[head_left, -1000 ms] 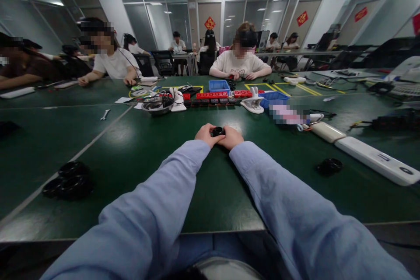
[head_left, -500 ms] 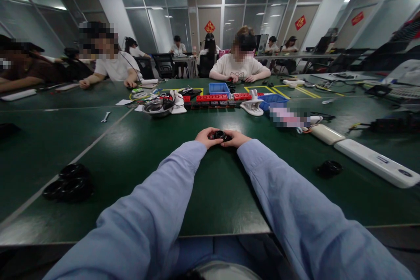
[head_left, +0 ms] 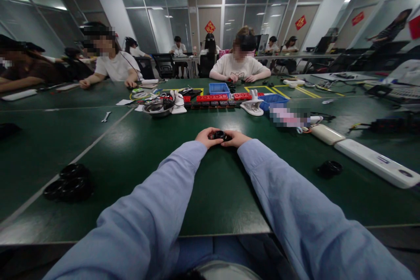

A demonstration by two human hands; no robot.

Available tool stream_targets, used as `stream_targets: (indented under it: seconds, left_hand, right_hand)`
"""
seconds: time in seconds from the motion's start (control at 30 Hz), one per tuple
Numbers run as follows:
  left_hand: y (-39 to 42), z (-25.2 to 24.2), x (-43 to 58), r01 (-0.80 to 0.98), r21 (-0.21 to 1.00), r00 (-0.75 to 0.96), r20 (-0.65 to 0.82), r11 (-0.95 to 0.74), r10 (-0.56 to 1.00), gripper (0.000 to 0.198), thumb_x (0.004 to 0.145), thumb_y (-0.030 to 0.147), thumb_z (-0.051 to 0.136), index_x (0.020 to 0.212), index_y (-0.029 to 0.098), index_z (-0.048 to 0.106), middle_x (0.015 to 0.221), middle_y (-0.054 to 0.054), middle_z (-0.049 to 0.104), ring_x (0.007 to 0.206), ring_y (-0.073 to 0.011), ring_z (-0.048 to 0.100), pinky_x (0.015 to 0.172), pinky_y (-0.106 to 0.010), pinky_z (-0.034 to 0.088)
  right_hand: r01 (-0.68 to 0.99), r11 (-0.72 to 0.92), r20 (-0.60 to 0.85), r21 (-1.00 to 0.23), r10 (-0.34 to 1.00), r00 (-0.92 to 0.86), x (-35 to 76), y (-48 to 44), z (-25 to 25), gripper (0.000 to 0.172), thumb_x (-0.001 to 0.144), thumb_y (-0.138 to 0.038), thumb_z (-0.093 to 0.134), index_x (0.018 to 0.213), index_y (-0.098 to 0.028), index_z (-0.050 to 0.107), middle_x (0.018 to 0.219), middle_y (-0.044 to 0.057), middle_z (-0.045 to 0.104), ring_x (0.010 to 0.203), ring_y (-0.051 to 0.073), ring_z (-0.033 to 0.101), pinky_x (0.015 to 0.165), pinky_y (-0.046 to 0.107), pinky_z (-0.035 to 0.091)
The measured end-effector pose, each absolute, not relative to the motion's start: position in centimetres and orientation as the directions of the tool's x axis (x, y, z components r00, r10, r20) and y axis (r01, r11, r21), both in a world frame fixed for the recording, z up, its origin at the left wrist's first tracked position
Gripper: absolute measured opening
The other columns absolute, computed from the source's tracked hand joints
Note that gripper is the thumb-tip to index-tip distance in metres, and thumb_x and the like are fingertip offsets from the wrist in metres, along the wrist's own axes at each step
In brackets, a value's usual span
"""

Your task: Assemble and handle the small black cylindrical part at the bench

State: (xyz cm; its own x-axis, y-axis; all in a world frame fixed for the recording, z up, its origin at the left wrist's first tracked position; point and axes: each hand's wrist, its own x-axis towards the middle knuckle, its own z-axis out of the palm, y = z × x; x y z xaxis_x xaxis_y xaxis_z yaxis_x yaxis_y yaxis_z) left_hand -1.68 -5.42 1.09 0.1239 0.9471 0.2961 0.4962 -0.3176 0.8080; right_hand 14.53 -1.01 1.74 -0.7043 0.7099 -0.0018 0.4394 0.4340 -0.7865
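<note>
At the middle of the green table, my left hand and my right hand hold a small black ring-shaped part between them. The left fingers curl round its far side with the thumb along the near side; the right fingers pinch its right edge. Its lower parts are partly hidden by the fingers. Several similar black ring-shaped parts lie in a cluster at the left. Another black ring-shaped part rests on the right.
Ahead stand red power strips, white clamp stands, a metal bowl with cables and blue trays. A small wrench lies left. A long white device lies right. Co-workers sit across the table.
Both my hands and the black ring-shaped part stay almost still. In the far right background, a person in striped clothing has come more into view.
</note>
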Motion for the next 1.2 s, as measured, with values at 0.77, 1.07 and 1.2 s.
stream_targets:
  seconds: [0.77, 1.07, 1.2]
  left_hand:
    - [-5.8, 1.5, -1.0, 0.579, 0.772, 0.043, 0.291, -0.261, 0.956, 0.046, 0.052, 0.034, 0.066, 0.091, 0.014, 0.055, 0.076, -0.003, 0.055, 0.063, -0.0114, 0.047, 0.059, -0.024, 0.04]
    - [-5.8, 1.7, -1.5, 0.448, 0.836, 0.179, 0.263, -0.317, 0.948, 0.046, 0.052, 0.029, 0.066, 0.092, 0.011, 0.055, 0.071, -0.002, 0.054, 0.061, -0.0099, 0.045, 0.058, -0.023, 0.038]
    - [-5.9, 1.7, -1.5, 0.443, 0.841, 0.175, 0.257, -0.309, 0.95, 0.045, 0.052, 0.029, 0.066, 0.092, 0.012, 0.055, 0.073, -0.002, 0.055, 0.062, -0.0098, 0.045, 0.059, -0.023, 0.038]
  right_hand:
    - [0.65, 0.518, 0.185, -0.556, 0.84, -0.511, 13.1, -2.7, 1.3, 0.047, 0.055, -0.038, 0.063, 0.094, -0.017, 0.049, 0.087, 0.004, 0.058, 0.079, 0.017, 0.053, 0.066, 0.026, 0.039]
    - [0.362, 0.386, 0.002, -0.848, 0.686, -0.727, 14.6, -1.1, 1.4, 0.047, 0.054, -0.022, 0.064, 0.098, -0.011, 0.051, 0.088, 0.004, 0.059, 0.084, 0.017, 0.053, 0.076, 0.029, 0.04]
    - [0.341, 0.366, -0.011, -0.866, 0.667, -0.745, 14.6, -1.1, 1.5, 0.047, 0.053, -0.02, 0.065, 0.098, -0.011, 0.052, 0.087, 0.004, 0.059, 0.084, 0.016, 0.054, 0.078, 0.03, 0.039]
